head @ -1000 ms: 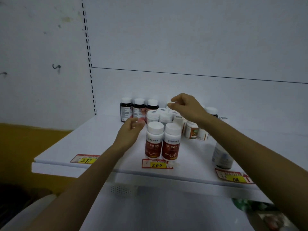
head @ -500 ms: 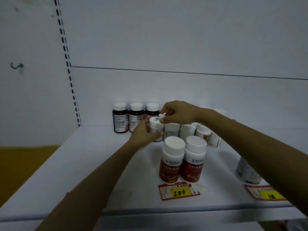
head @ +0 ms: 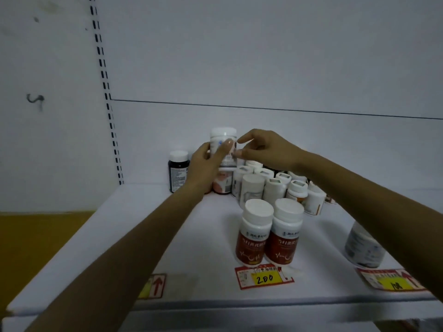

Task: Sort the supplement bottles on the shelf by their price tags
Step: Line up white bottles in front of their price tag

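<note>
My left hand [head: 208, 161] grips a white supplement bottle [head: 223, 140] and holds it up above the back row. My right hand [head: 261, 148] hovers right beside it, fingers apart and pinching toward the bottle's label. Below them, several white-capped bottles [head: 271, 185] crowd the back of the white shelf [head: 134, 219]. Two red-labelled bottles [head: 271, 236] stand in front, behind the yellow "200" price tag [head: 263, 277]. A dark bottle [head: 178, 171] stands at the back left. A grey-labelled bottle [head: 362, 248] stands behind the right price tag [head: 393, 282].
A third price tag [head: 153, 286] with a red arrow sits at the shelf's front left, partly hidden by my left forearm. A slotted upright rail [head: 107, 97] runs along the white back panel at left. Yellow surface lies beyond the shelf's left edge.
My left hand has lifted a white bottle from the back cluster upward. My right hand has risen with it to the label. The camera moved closer to the shelf.
</note>
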Demonstrator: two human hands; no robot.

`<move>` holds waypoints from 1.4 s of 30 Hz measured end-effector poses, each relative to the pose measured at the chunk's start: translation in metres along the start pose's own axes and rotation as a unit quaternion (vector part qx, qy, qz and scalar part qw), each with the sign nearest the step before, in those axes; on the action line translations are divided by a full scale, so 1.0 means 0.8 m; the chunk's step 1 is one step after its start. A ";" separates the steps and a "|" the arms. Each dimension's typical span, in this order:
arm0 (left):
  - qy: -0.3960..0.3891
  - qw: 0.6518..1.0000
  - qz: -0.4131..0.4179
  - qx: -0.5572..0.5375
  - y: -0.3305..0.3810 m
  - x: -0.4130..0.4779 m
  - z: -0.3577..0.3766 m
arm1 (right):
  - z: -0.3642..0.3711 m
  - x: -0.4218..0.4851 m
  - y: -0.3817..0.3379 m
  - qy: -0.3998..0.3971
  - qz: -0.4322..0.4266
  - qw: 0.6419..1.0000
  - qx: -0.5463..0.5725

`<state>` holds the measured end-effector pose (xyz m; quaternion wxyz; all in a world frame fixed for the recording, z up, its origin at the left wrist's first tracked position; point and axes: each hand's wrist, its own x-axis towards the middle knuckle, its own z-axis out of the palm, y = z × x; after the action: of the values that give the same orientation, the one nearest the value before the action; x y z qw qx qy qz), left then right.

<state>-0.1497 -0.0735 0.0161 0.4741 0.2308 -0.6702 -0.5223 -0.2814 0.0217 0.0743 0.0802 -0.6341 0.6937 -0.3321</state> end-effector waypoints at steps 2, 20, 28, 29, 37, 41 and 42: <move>-0.014 0.999 0.021 -0.030 0.040 -0.013 0.011 | -0.016 -0.019 -0.016 0.024 -0.017 0.996 0.078; -0.104 0.992 -0.031 -0.058 0.136 -0.225 0.242 | -0.157 -0.302 0.060 0.057 0.046 0.968 0.239; -0.139 0.985 -0.080 -0.063 0.128 -0.268 0.285 | -0.170 -0.369 0.090 0.068 0.078 0.961 0.258; -0.142 0.984 -0.082 -0.069 0.127 -0.271 0.287 | -0.171 -0.374 0.092 0.070 0.081 0.959 0.264; -0.136 0.985 -0.083 -0.061 0.118 -0.288 0.292 | -0.165 -0.402 0.108 0.050 0.121 0.917 0.376; -0.151 0.986 -0.057 -0.029 0.116 -0.293 0.287 | -0.156 -0.407 0.111 0.046 0.102 0.918 0.381; -0.153 0.986 -0.053 -0.023 0.114 -0.294 0.285 | -0.154 -0.405 0.113 0.047 0.103 0.919 0.379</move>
<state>-0.2284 0.2573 0.0057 0.3423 0.1724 -0.7095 -0.5914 -0.3620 0.3664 0.0177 0.3155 -0.4648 0.5807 -0.5892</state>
